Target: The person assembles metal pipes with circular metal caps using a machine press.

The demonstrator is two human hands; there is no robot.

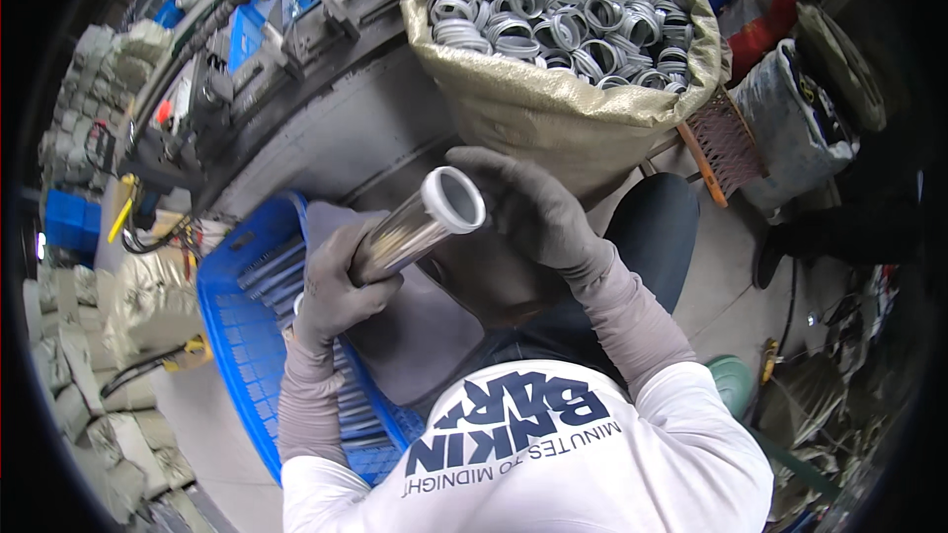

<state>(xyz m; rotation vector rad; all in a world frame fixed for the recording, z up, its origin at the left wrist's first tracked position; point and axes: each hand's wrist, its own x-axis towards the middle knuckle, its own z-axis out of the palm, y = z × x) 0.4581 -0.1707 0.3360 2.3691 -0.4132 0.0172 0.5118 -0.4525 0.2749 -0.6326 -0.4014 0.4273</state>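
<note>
My left hand (346,281), in a grey glove, is wrapped round a clear tube (400,235). A pale grey-white ring (455,200) sits at the tube's upper end, and its opening faces right. Pale streaks show through the tube wall; I cannot tell whether something lies inside. Just right of the ring is my right hand (541,207), also gloved in grey, with its fingers stretched out and nothing visible in them. Part of its palm side is hidden. Ahead stands a woven sack (553,109) filled with loose grey rings (563,15).
A blue plastic basket (222,336) with long tube-like pieces is at my left. Dark machinery (212,99) with blue trays runs along the far left. At right are a stool with a woven seat (726,143) and a pale bag (800,128). Wrapped bundles (138,434) lie at lower left.
</note>
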